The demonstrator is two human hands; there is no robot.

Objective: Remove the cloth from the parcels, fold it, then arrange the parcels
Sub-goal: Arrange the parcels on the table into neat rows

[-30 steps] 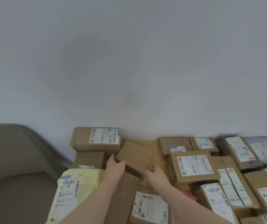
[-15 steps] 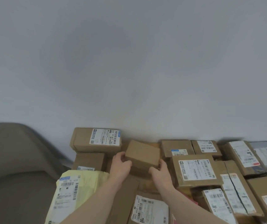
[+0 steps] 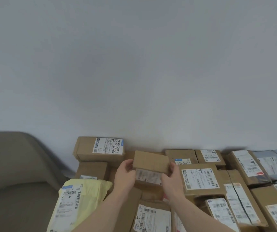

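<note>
against the wall, mid-pile: a small brown box (image 3: 151,162) held up between both hands, tilted so its labelled face turns toward the person. left hand (image 3: 125,174) clamps its left end, right hand (image 3: 172,177) its right end, fingers wrapped round the edges. hands apart, box between them.

no cloth in view; judged already off, so this is the arranging step.

parcels all round: a labelled carton (image 3: 99,150) at back left against the wall, a yellow mailer (image 3: 82,196) near left, a wide labelled box (image 3: 200,179) just beside the right hand, more cartons crowded to the right. a gap seems to sit under and behind the held box, between back-left carton and back-right boxes.

doing it well, as judged: level the box before lowering, label up if others read that way, square its long edge to the neighbours, seat it flat in the gap. keep fingers clear of the wide box's edge when letting go. a chair (image 3: 17,173) stands to the left, well apart.
</note>
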